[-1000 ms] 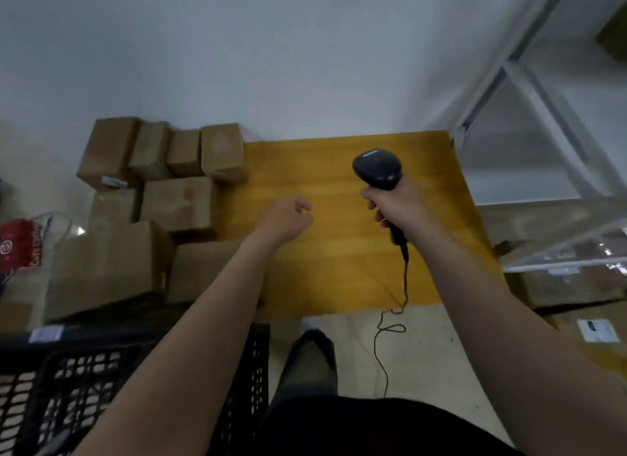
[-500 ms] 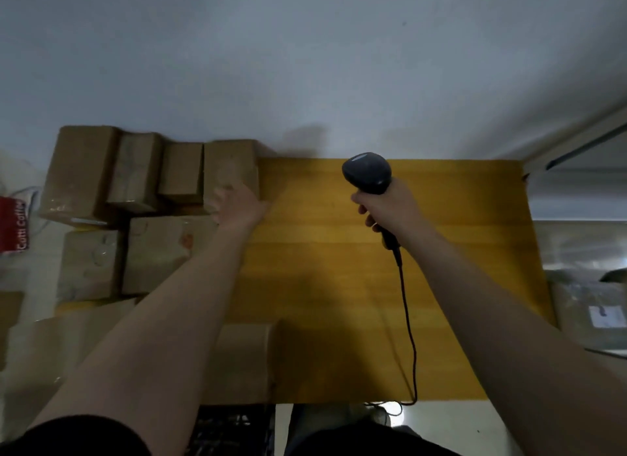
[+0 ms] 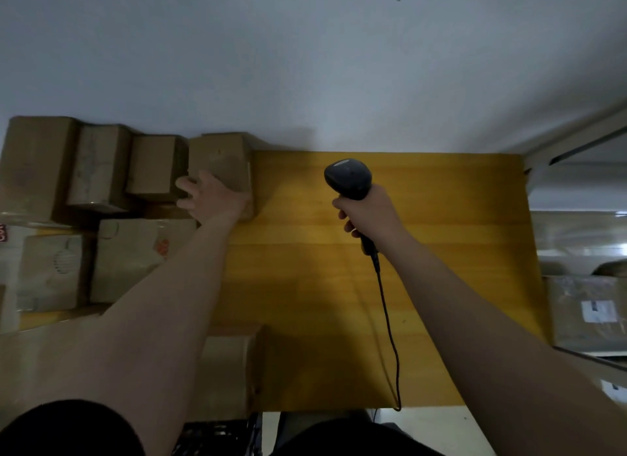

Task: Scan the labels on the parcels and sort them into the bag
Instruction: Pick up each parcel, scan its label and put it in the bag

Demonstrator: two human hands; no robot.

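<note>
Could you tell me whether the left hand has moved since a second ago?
Yes. Against the wooden table, the left hand went from above bare wood away and leftward, onto the end parcel of the back row.
</note>
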